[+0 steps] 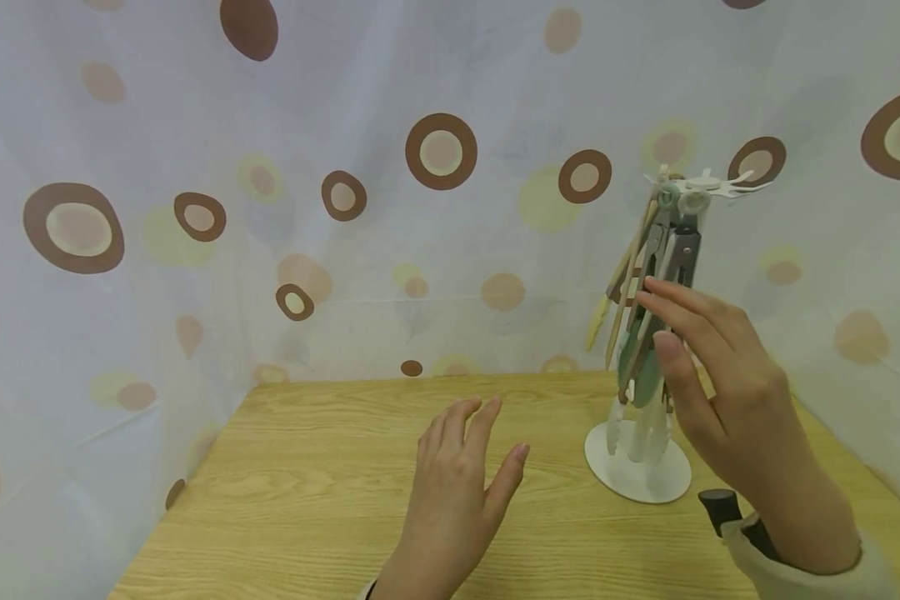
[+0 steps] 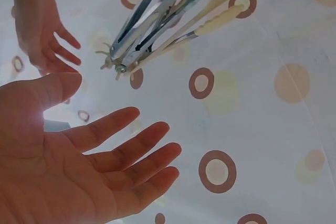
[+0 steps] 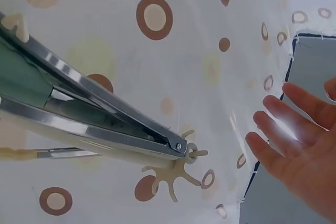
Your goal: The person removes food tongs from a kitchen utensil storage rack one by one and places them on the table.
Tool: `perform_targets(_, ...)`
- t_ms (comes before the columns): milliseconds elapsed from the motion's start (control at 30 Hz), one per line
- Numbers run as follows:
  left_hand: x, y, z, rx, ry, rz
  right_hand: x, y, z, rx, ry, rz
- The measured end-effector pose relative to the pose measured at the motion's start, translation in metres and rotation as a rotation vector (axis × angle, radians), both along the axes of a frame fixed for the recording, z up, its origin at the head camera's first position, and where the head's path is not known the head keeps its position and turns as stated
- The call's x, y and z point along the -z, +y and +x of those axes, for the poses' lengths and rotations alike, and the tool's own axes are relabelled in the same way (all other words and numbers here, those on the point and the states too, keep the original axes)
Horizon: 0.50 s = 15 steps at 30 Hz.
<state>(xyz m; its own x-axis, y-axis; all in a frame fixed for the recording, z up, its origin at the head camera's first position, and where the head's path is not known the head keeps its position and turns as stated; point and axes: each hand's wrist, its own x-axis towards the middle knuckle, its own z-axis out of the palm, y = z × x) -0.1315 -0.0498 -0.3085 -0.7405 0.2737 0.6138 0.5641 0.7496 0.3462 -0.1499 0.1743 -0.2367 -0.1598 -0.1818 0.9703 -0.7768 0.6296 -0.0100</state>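
Note:
A white stand (image 1: 637, 482) with a round base and a hooked top (image 1: 708, 183) stands at the table's right. From its hooks hang several kitchen tongs (image 1: 687, 246) with metal arms, some with green or pale yellow ends. My right hand (image 1: 742, 392) is raised just in front of them, fingers extended; the right wrist view shows its fingertips apart from the metal tongs (image 3: 79, 129). Left of the stand, my left hand (image 1: 450, 483) hovers over the table with fingers spread, palm bare in the left wrist view. Neither hand holds anything. The right hand hides part of the tongs.
The wooden table (image 1: 315, 467) is backed by a pale curtain (image 1: 390, 275) with brown and yellow spots, which also runs along both sides. A dark knob-like piece (image 1: 718, 504) sticks out by the right sleeve (image 1: 802, 567).

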Motion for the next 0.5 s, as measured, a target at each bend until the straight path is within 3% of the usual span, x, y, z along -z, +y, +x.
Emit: perform_targets(500,0.001,0.000,0.000,0.004,0.024,-0.005,-0.021,0.032,-0.023,0.127,-0.021,-0.054)
